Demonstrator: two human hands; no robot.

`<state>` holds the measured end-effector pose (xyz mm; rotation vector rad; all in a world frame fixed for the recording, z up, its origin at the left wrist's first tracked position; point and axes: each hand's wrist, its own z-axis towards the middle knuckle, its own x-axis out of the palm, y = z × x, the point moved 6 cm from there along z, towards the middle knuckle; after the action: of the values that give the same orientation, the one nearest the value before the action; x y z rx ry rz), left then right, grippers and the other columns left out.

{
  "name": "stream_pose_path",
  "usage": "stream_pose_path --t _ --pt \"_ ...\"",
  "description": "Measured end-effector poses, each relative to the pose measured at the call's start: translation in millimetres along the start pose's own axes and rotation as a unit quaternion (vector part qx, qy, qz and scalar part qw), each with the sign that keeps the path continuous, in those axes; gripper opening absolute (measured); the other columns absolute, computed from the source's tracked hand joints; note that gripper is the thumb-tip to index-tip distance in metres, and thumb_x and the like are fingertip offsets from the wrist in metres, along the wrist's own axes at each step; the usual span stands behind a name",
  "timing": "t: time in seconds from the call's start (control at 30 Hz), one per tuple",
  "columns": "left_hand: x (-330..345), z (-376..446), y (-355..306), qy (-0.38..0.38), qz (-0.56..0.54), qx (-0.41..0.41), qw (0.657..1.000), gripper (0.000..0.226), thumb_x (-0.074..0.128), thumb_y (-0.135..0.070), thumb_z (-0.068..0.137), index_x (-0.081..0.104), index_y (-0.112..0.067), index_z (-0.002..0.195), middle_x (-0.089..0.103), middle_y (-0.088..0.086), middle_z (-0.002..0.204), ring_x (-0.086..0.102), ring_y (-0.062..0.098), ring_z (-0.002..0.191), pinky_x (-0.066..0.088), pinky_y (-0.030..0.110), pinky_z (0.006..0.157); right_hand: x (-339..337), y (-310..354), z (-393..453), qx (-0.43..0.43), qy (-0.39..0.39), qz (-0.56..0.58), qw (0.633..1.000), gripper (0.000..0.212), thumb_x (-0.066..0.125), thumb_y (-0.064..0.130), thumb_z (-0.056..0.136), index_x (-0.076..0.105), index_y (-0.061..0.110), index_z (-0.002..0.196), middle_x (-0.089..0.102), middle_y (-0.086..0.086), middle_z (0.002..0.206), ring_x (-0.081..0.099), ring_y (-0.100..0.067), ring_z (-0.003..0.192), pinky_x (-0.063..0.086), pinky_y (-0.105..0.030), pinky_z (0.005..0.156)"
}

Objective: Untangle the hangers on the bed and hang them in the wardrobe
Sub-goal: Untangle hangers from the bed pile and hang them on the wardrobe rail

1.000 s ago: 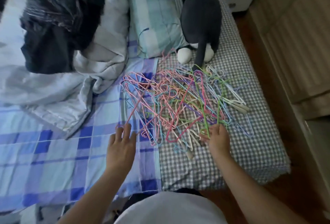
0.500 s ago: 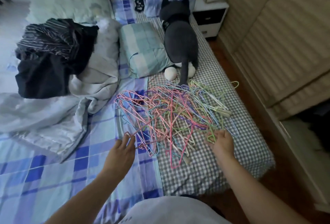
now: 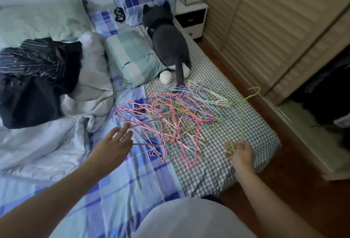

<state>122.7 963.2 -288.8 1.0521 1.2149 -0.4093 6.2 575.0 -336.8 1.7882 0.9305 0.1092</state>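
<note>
Now my right hand [image 3: 241, 152] pinches a thin green wire hanger [image 3: 242, 112], its hook rising beyond my grip toward the slatted wardrobe [image 3: 274, 29]. Left of it, the tangled hanger pile [image 3: 170, 120] lies on the checked bed [image 3: 246, 127]; my left hand [image 3: 113, 145], fingers spread, touches a pink one.

Pink, blue, green, purple and cream hangers [image 3: 170, 116] in one bright tangle, a lone green hanger [image 3: 241, 116] off to the side. Grey-and-white gingham sheet [image 3: 236, 143] under them, blue-and-white plaid cover [image 3: 123, 181] beside it. Dark grey plush cat [image 3: 168, 42] with white paws, teal checked pillow [image 3: 132, 57], black striped garment [image 3: 34, 63], pale grey quilt [image 3: 91, 90], beige slatted wardrobe [image 3: 265, 19].
</note>
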Motion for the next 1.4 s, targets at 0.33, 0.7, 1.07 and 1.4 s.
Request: stream_pose_path --t 0.33,0.7,1.07,1.4 --pt "-36.6 73.7 32.8 -0.07 -0.194 -0.233 0.95 0.043 0.048 0.001 0.072 0.065 -0.011 0.11 0.052 0.025 0.124 0.053 0.046 0.101 0.043 0.051 0.081 -2.3 59.1 6.6 -0.015 -0.011 0.065 0.998 0.022 0.033 0.018 0.108 0.051 0.012 0.097 0.067 -0.016 0.096 0.069 -0.032 0.081 0.055 -0.037 0.062" --pt "-214.6 346.0 -83.4 -0.059 -0.807 -0.25 0.532 0.023 0.038 -0.024 0.107 0.059 -0.015 0.109 0.069 0.022 0.096 0.066 0.03 0.08 0.055 0.04 0.072 -251.5 185.4 81.8 -0.144 -0.125 0.218 0.957 0.027 0.04 0.014 0.106 0.058 0.015 0.085 0.066 -0.003 0.092 0.07 -0.025 0.071 0.055 -0.037 0.061" --pt "-539.4 619.6 -248.5 -0.055 -0.868 -0.065 0.489 0.027 0.04 -0.024 0.105 0.058 -0.009 0.092 0.07 0.012 0.086 0.066 0.023 0.073 0.049 0.031 0.059 -631.2 346.0 130.8 -0.281 -0.309 0.044 0.908 0.031 0.042 0.031 0.102 0.058 0.013 0.083 0.067 -0.016 0.086 0.063 -0.025 0.052 0.06 -0.045 0.056" --pt "-793.4 789.0 -282.2 -0.126 -0.863 0.075 0.484 0.027 0.045 -0.02 0.095 0.065 -0.003 0.103 0.076 0.015 0.087 0.068 0.029 0.078 0.058 0.045 0.072 -795.6 541.0 168.1 -0.373 -0.34 0.102 0.857 0.032 0.036 0.018 0.1 0.054 0.009 0.074 0.055 -0.014 0.067 0.057 -0.027 0.049 0.052 -0.042 0.057"
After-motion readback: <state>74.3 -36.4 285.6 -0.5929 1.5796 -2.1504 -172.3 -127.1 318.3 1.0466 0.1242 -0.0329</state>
